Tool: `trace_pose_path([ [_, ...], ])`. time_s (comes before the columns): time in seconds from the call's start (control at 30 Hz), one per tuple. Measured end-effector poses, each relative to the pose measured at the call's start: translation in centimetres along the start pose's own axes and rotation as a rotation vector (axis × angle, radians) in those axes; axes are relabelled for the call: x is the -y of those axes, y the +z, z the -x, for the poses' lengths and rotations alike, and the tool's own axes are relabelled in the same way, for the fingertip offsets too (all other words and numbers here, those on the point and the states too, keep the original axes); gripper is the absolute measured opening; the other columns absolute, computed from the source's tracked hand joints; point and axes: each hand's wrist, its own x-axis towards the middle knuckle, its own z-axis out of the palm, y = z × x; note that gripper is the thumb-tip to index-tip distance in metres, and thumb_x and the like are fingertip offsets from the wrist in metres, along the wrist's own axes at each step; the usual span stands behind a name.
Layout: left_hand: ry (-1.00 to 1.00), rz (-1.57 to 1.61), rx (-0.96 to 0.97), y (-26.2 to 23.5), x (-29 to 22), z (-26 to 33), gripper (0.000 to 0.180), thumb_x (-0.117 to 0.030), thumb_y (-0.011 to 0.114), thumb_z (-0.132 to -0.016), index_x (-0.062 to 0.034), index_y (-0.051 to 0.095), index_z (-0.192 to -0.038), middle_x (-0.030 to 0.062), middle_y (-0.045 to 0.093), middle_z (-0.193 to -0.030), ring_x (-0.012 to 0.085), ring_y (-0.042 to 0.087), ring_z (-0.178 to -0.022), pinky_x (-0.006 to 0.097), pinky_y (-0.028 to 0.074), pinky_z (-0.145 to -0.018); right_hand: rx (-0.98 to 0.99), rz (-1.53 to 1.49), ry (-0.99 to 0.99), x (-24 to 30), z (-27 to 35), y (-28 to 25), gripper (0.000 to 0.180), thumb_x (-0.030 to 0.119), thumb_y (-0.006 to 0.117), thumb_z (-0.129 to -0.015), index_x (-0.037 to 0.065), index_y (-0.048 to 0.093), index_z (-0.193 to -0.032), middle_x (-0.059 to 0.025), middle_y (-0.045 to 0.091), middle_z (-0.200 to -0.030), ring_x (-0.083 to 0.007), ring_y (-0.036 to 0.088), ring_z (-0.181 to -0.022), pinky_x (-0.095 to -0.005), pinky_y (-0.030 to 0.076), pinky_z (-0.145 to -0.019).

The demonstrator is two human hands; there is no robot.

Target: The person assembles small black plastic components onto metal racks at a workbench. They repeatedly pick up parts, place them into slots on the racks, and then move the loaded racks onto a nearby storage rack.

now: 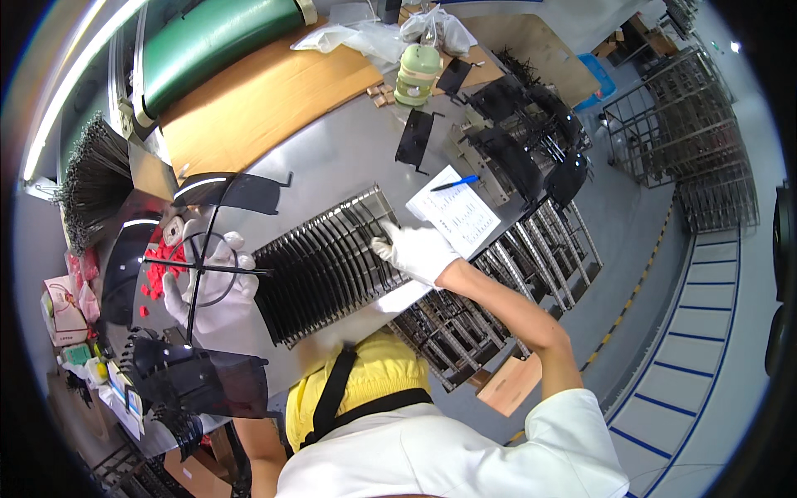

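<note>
My left hand [217,286] grips a wire ring [199,264] at the table's [332,158] left edge, right hand [418,251] flat, empty, on the rack's [328,266] far right corner, closer.

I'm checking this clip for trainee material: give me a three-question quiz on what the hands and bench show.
1. True or false: both hands wear white gloves.
2. Which thing does the left hand hold? A) a blue pen B) a thin black wire frame with a ring C) a green bottle
3. Fill in: the right hand rests on the end of the rack of dark ______.

Key:
1. True.
2. B: the wire frame, above the red pieces. The blue pen lies on the paper sheet; the green bottle stands at the far end of the table.
3. Plates: the rack of dark plates.
</note>
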Motion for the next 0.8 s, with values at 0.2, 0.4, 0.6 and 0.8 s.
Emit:
trace_pose_path([
  [0.2, -0.288, 0.112, 0.04, 5.1, 4.3, 0.2, 0.069, -0.052, 0.041, -0.094, -0.0012, 0.04, -0.141, 0.0312, 0.053, -0.125, 0.0396, 0.067, -0.086, 0.042, 0.06, -0.068, -0.648, -0.173, -0.573, 5.3, 1.5, -7.3, 0.087, 0.047, 0.081, -0.07, 0.0, 0.051, -0.136, -0.0262, 0.06, -0.117, -0.0378, 0.065, -0.102, -0.0392, 0.053, -0.092],
  [0.4, -0.554, 0.206, -0.216, 5.7, 7.1, -0.3, 0.065, -0.055, 0.036, -0.099, -0.0001, 0.052, -0.13, 0.0301, 0.057, -0.123, 0.0397, 0.064, -0.096, 0.045, 0.056, -0.079, -0.897, 0.623, -0.541, 6.3, 2.3, -3.8, 0.033, 0.023, 0.057, -0.089, 0.015, 0.063, -0.121, -0.0085, 0.054, -0.095, -0.0162, 0.052, -0.073, -0.0298, 0.043, -0.061],
  [0.6, -0.347, 0.307, -0.231, 8.7, 0.3, 3.6, 0.063, -0.047, 0.046, -0.099, 0.002, 0.039, -0.138, 0.0224, 0.054, -0.106, 0.0334, 0.064, -0.076, 0.037, 0.055, -0.06, -0.697, -0.132, -0.582, 0.3, 0.8, -4.2, 0.032, 0.012, 0.063, -0.086, 0.014, 0.066, -0.118, -0.0127, 0.064, -0.093, -0.0314, 0.067, -0.065, -0.0406, 0.056, -0.058],
  [0.8, -0.362, 0.437, -0.04, 7.1, -3.2, 4.1, 0.076, -0.048, 0.046, -0.099, 0.0063, 0.026, -0.148, 0.0203, 0.049, -0.096, 0.0336, 0.063, -0.052, 0.031, 0.053, -0.038, -0.011, -0.352, -0.158, -4.6, -0.7, -0.3, 0.07, 0.038, 0.034, -0.103, 0.007, 0.006, -0.158, -0.0256, 0.065, -0.073, -0.0374, 0.065, -0.07, -0.0461, 0.052, -0.077],
])
